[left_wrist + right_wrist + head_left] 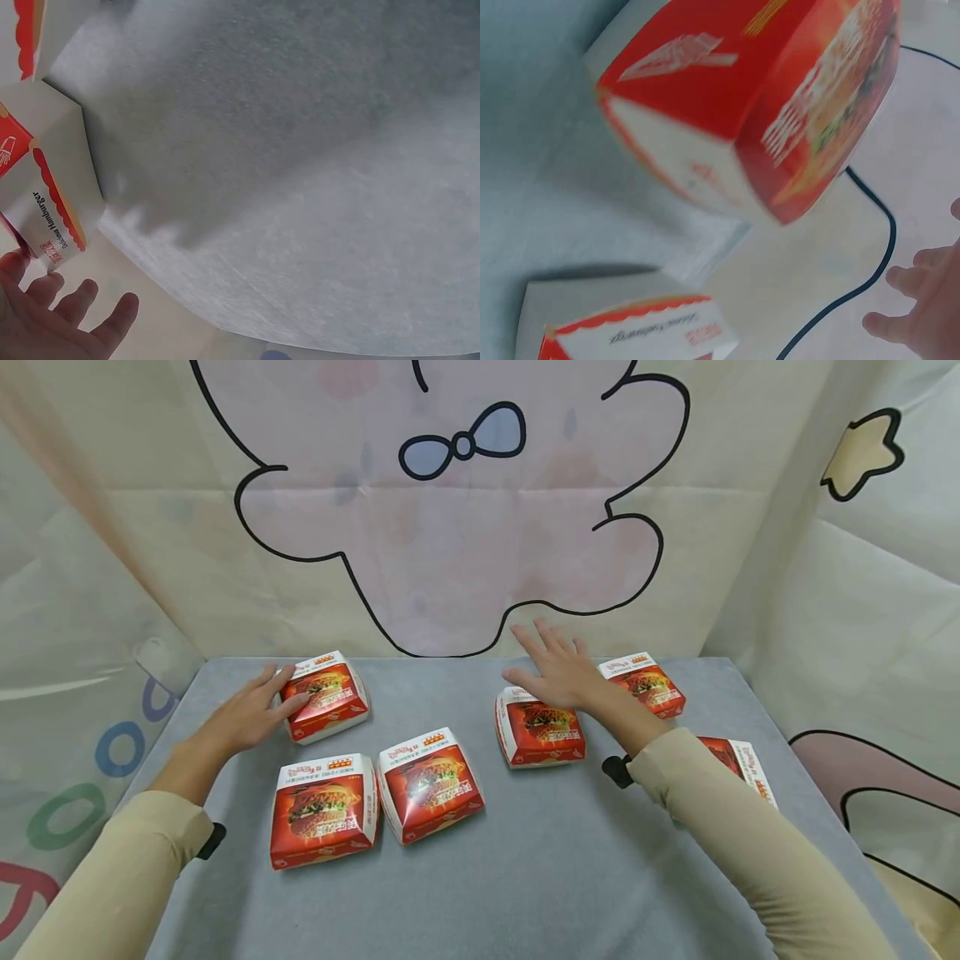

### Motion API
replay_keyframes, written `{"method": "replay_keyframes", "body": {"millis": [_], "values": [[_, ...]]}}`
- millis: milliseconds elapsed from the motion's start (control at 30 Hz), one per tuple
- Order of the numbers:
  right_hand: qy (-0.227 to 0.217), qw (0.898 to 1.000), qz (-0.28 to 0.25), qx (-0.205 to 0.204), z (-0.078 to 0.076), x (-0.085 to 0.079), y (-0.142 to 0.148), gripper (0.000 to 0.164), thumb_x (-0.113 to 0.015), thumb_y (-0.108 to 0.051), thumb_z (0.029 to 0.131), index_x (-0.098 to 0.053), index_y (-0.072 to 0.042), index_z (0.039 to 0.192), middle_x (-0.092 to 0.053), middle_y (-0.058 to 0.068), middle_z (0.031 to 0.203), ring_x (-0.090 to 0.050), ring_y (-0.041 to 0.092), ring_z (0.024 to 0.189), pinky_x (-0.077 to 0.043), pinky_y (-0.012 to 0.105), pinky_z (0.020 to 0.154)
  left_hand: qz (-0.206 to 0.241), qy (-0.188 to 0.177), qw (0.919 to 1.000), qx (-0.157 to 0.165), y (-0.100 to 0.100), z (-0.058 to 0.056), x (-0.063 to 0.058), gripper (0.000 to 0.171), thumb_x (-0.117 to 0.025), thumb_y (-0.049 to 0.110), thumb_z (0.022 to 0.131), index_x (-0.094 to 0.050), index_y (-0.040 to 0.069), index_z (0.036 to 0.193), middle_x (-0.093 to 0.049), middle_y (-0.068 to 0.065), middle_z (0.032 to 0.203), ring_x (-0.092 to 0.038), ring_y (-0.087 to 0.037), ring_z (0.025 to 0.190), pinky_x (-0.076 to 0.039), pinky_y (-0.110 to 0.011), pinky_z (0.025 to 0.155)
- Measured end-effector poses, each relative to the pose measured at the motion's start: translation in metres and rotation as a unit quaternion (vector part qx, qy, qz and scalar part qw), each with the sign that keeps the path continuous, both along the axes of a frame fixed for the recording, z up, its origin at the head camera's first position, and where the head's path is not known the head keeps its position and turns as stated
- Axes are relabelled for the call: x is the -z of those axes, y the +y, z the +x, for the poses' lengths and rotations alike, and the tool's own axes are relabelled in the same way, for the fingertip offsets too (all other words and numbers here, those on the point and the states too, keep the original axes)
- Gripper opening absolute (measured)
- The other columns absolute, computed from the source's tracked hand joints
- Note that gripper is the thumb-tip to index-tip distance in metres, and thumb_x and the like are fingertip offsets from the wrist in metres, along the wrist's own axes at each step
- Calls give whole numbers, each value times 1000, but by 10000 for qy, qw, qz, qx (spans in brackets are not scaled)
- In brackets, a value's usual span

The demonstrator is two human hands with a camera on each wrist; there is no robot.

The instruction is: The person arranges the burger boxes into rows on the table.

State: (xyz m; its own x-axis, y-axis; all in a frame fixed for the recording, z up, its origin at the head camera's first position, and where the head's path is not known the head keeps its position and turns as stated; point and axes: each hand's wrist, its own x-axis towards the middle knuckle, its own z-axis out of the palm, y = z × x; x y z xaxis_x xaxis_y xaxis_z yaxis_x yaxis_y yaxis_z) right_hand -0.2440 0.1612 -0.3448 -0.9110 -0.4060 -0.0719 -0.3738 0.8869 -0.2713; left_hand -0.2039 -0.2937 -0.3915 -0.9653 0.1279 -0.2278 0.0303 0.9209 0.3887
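1. Grey table (465, 902) bears six burger boxes (433, 789).
2. First box (333, 697) sits at its 10 o'clock; second box (543, 727), 1 o'clock.
3. Left hand (251, 712) — fingers spread, touching first box.
4. Right hand (557, 672) — fingers spread, at second box's 12 o'clock.

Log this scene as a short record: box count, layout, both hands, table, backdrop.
Box count: six, red and white
Front pair: left front hamburger box and right front hamburger box, side by side
Back left: back-left hamburger box
Right group: center-right hamburger box, back-right hamburger box, rightmost hamburger box partly hidden by the right sleeve
Left hand: touches the back-left hamburger box
Right hand: raised, holding nothing
Table: blue-grey
Backdrop: cartoon print with a blue bow
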Motion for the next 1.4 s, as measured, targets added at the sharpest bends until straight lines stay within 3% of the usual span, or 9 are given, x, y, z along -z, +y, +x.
{"method": "replay_keyframes", "body": {"millis": [667,1067,1400], "values": [[-689,9949,-586,-440,2,5,-58,82,-45,-60,97,-7,-28,162,-2,12,167,-12,33,151,-7,64,116,-41,119,9998,159,20,-4,-5,88,-43,63,98,-18,3,158,-17,-34,157,-20,-57,140,-24,-72,106],[-1223,9846,-1125,-548,7,4,-84,79,-49,-56,97,-7,-33,161,-2,9,167,-17,41,148,-21,65,112,-37,110,9999,86,29,-5,-8,89,-46,61,98,-19,0,157,-22,-36,152,-25,-56,137,-28,-71,105],[-1436,9777,-1385,-662,8,10,-102,80,-52,-52,98,-10,-28,161,-6,6,167,-6,25,153,-18,59,117,-15,100,9999,125,36,-7,-7,87,-48,58,98,-20,0,157,-25,-36,151,-29,-55,135,-31,-70,103]]}}
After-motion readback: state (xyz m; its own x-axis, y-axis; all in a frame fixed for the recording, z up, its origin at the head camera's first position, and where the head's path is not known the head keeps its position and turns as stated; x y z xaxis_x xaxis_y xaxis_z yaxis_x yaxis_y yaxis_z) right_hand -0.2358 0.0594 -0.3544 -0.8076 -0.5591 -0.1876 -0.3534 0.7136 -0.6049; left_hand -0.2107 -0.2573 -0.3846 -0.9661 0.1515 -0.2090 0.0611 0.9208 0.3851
